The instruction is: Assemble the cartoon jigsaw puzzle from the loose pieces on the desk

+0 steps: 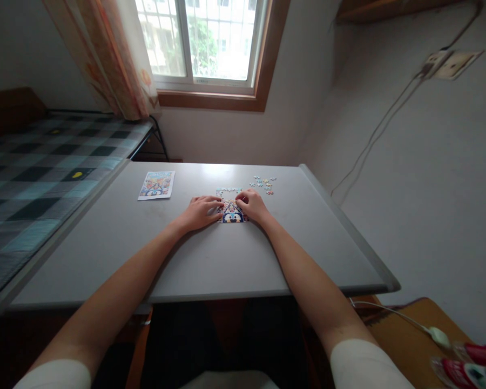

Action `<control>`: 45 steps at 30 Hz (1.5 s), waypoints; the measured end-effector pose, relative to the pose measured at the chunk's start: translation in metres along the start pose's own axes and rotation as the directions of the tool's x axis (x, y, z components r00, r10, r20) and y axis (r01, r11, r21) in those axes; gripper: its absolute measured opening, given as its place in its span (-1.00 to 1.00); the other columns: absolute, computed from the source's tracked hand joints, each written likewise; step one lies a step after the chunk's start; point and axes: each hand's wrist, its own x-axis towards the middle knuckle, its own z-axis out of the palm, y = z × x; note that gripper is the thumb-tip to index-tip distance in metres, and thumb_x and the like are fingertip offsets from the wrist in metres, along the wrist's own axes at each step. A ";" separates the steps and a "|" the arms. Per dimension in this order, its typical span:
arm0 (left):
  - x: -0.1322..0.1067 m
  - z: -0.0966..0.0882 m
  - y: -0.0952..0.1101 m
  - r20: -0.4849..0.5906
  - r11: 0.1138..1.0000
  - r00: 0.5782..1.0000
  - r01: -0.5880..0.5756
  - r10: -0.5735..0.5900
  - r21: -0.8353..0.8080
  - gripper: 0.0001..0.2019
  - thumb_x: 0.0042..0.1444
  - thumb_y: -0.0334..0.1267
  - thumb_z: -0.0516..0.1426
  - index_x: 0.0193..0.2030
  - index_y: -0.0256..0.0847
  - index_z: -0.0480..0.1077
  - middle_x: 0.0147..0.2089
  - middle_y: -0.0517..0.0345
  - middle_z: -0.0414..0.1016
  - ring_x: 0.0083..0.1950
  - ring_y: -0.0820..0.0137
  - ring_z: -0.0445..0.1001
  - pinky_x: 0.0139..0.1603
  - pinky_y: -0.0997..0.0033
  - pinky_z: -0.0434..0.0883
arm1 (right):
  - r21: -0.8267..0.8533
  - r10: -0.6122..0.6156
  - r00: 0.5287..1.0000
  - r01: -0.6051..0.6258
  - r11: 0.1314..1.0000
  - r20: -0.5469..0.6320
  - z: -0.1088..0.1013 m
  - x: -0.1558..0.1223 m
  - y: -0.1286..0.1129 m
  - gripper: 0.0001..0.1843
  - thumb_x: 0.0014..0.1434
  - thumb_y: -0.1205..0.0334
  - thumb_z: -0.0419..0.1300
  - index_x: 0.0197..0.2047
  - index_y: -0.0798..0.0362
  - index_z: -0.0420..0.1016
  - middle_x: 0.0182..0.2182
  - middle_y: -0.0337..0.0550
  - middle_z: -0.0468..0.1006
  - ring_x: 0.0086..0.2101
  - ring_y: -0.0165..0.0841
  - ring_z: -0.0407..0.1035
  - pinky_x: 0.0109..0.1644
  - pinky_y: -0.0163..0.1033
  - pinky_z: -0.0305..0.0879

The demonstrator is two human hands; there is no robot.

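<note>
A partly assembled jigsaw puzzle [233,217] lies on the grey table [178,270], with a penguin face along its near side. Its far part is a thin frame of pieces around a gap where the tabletop shows. My left hand [201,212] rests flat at the puzzle's left edge, fingers stretched out and touching it. Over the right side, my right hand [251,205] has thumb and fingers pinched together just above the pieces. Whatever is between those fingertips is too small to make out. Several loose puzzle pieces [266,182] are scattered beyond my right hand.
A printed reference picture [156,185] lies at the table's far left. Left of the table stands a bed with a checked cover [65,156]. A white cable [372,141] hangs along the right wall. Bottles [465,373] and a charger [438,336] sit on a stool at lower right.
</note>
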 end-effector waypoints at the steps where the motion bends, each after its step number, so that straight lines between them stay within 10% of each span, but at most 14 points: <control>1: 0.000 0.000 0.000 0.001 1.000 1.000 0.001 -0.001 0.002 -0.63 0.20 0.04 0.04 0.07 0.06 0.44 0.21 0.18 0.39 0.22 0.22 0.31 0.21 0.12 0.15 | -0.002 0.000 1.000 0.000 1.000 0.000 0.000 0.000 0.000 -0.86 0.06 0.31 0.17 -0.35 0.06 0.58 -0.36 -0.17 0.40 -0.31 -0.37 0.31 -0.06 -0.24 0.25; 45: 0.000 0.000 -0.001 0.015 1.000 1.000 0.004 -0.004 0.003 -0.62 0.19 0.04 0.04 0.08 0.06 0.43 0.22 0.17 0.39 0.23 0.21 0.31 0.22 0.11 0.16 | 0.014 -0.001 1.000 0.001 1.000 0.021 -0.002 0.000 -0.001 -0.82 0.08 0.29 0.17 -0.32 0.04 0.63 -0.36 -0.16 0.44 -0.30 -0.36 0.33 -0.05 -0.21 0.25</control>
